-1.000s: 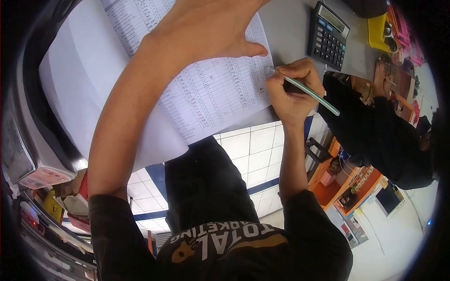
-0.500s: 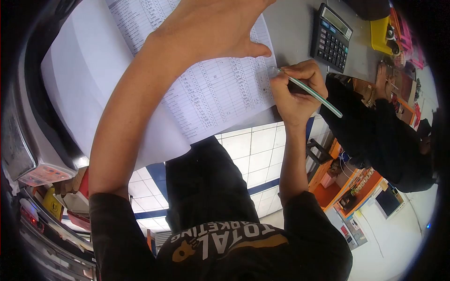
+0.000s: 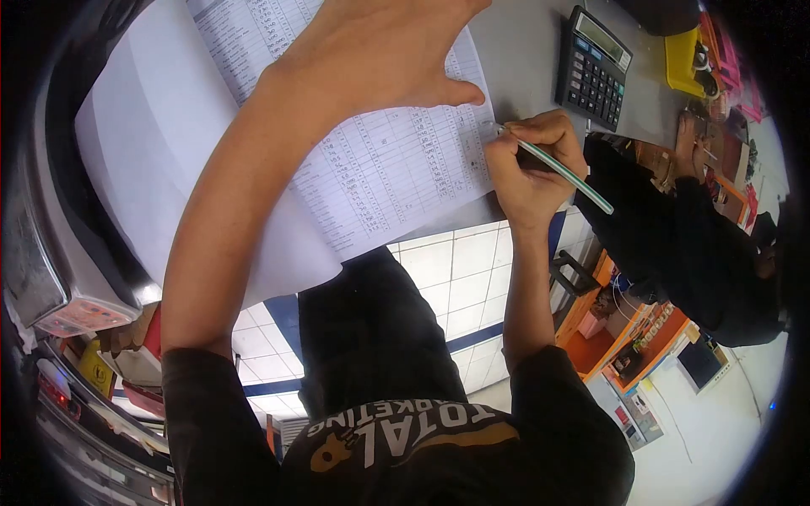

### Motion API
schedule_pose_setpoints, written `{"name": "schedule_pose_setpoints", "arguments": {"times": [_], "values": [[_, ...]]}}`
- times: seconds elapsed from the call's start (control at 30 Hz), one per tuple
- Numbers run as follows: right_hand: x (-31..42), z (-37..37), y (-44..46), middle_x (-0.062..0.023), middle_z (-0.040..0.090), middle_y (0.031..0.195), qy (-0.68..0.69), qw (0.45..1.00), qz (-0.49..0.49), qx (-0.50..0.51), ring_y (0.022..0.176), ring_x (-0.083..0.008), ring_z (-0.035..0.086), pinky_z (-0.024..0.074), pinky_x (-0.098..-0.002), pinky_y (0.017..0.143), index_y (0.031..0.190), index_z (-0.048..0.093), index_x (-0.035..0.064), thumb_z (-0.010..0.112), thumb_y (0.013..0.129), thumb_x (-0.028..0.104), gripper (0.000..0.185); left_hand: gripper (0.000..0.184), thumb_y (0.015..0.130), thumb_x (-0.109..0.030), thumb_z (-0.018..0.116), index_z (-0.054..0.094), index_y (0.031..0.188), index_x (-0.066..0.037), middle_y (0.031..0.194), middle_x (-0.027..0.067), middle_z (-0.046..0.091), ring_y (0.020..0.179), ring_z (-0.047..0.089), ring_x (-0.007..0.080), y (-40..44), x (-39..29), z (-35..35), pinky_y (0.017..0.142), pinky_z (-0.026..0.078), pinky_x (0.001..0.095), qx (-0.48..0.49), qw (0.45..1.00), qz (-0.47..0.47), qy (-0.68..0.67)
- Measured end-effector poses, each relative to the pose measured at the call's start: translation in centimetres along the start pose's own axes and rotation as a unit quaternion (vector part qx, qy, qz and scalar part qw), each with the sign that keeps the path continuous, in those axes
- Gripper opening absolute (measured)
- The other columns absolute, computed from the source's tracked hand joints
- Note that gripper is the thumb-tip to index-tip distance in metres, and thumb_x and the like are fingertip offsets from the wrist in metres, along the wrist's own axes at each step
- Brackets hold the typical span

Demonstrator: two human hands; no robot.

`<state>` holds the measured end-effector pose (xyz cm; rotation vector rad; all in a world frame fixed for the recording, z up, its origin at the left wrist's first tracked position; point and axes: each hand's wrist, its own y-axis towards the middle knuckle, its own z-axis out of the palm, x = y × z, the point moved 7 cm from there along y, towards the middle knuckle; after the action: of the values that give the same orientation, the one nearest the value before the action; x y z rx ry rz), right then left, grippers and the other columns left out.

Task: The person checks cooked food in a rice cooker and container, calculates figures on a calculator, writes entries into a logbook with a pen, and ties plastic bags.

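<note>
A ledger [image 3: 392, 198] with printed rows and handwritten figures lies on the grey table, with a blank white page [image 3: 156, 110] folded over to the left. My left hand [image 3: 392, 59] rests flat across the ledger, its thumb apart; the other fingertips run out of view at the top. At the sheet's right edge my right hand [image 3: 533, 181] is closed around a pen [image 3: 578, 182] with a white and green striped barrel, its tip end at the paper's edge. A black calculator [image 3: 596, 76] lies beyond my right hand.
A yellow tray [image 3: 683, 63] stands on the grey table [image 3: 523, 51] at the upper right. Another person in dark clothing [image 3: 675, 244] is at the right, one hand [image 3: 688, 135] near the table. A metal machine edge [image 3: 38, 244] borders the left.
Almost nothing differs. My right hand and the pen have shifted very slightly; my left hand stays on the ledger.
</note>
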<state>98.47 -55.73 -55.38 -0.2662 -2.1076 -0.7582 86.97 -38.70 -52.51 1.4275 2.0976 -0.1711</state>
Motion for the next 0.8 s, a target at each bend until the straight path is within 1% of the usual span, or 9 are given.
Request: {"name": "schedule_pose_setpoints", "arguments": {"times": [0.2,0.33,0.4,0.43,0.5,0.53,0.63,0.7,0.8], "values": [[-0.1,0.0,0.0,-0.0057,0.061,0.078,-0.025,1.0,0.018,0.006,0.067,-0.0117,0.062,0.0463,-0.0225,0.063,0.08,0.064,0.0033,0.079,0.072,0.006,0.018,0.051,0.067,-0.03,0.088,0.063,0.097,0.002,0.091,0.0219,0.068,0.092,0.066,0.0421,-0.1,0.0,0.0,0.082,0.052,0.0485,-0.027,0.999,0.017,0.002],[-0.3,-0.1,-0.3,-0.0066,0.063,0.078,-0.003,0.999,0.032,-0.004,0.067,-0.0121,0.063,0.0468,-0.0222,0.063,0.08,0.064,0.0034,0.079,0.071,0.006,0.018,0.051,0.068,-0.031,0.088,0.063,0.098,0.002,0.092,0.022,0.068,0.093,0.065,0.0424,-0.4,-0.4,-0.5,0.083,0.052,0.0485,-0.023,1.0,0.014,-0.004],[0.0,-0.2,-0.3,-0.0074,0.064,0.079,0.007,1.0,-0.019,-0.005,0.067,-0.0126,0.064,0.0474,-0.0221,0.062,0.08,0.064,0.0033,0.08,0.071,0.006,0.019,0.051,0.068,-0.031,0.088,0.063,0.099,0.002,0.093,0.022,0.068,0.094,0.065,0.0424,-0.4,-0.3,-0.5,0.083,0.052,0.0485,-0.026,1.0,0.016,-0.002],[0.2,-0.3,-0.4,-0.0074,0.064,0.079,0.007,1.0,-0.02,-0.004,0.067,-0.0126,0.064,0.0474,-0.0221,0.062,0.08,0.064,0.0033,0.08,0.071,0.006,0.019,0.052,0.068,-0.031,0.088,0.063,0.099,0.002,0.093,0.022,0.068,0.094,0.065,0.0422,-0.3,-0.2,-0.3,0.083,0.052,0.0486,-0.028,0.999,0.018,-0.003],[0.6,-0.2,-0.9,-0.0068,0.063,0.087,0.024,0.999,-0.006,0.036,0.078,-0.0115,0.064,0.0514,-0.0241,0.076,0.084,0.061,0.0015,0.072,0.076,-0.007,0.016,0.052,0.068,-0.031,0.088,0.063,0.099,0.002,0.094,0.022,0.068,0.095,0.065,0.042,-0.3,0.1,0.0,0.084,0.051,0.0487,-0.031,0.999,0.018,-0.004],[0.6,-0.2,-0.8,-0.0068,0.063,0.087,0.024,0.999,-0.005,0.037,0.078,-0.0115,0.064,0.0514,-0.0241,0.076,0.084,0.061,0.0015,0.072,0.076,-0.007,0.016,0.052,0.068,-0.031,0.088,0.063,0.099,0.002,0.094,0.022,0.068,0.095,0.065,0.0419,-0.3,0.1,0.1,0.084,0.051,0.0487,-0.025,1.0,0.015,-0.003],[0.7,0.2,-0.5,-0.0073,0.063,0.086,-0.002,0.999,-0.015,0.05,0.078,-0.0117,0.064,0.0517,-0.0247,0.076,0.085,0.062,0.0012,0.072,0.076,-0.008,0.016,0.052,0.069,-0.031,0.088,0.063,0.099,0.002,0.094,0.0221,0.068,0.095,0.065,0.0419,-0.3,0.0,0.1,0.084,0.051,0.0488,-0.022,1.0,0.016,-0.002],[0.5,0.0,-0.4,-0.0083,0.065,0.079,0.006,0.999,-0.033,0.013,0.065,-0.013,0.065,0.049,-0.022,0.06,0.08,0.065,0.0023,0.079,0.071,0.005,0.017,0.052,0.069,-0.031,0.088,0.063,0.099,0.003,0.094,0.0222,0.068,0.095,0.065,0.042,-0.3,-0.1,0.0,0.084,0.051,0.0489,-0.025,1.0,0.018,-0.002],[0.5,0.1,-0.3,-0.0082,0.065,0.078,0.006,0.999,-0.045,0.018,0.064,-0.013,0.065,0.049,-0.022,0.059,0.08,0.066,0.0024,0.08,0.07,0.006,0.018,0.052,0.069,-0.031,0.088,0.063,0.1,0.003,0.094,0.0223,0.068,0.095,0.065,0.0423,-0.2,0.0,0.1,0.084,0.051,0.049,-0.014,1.0,0.007,0.001]]}}
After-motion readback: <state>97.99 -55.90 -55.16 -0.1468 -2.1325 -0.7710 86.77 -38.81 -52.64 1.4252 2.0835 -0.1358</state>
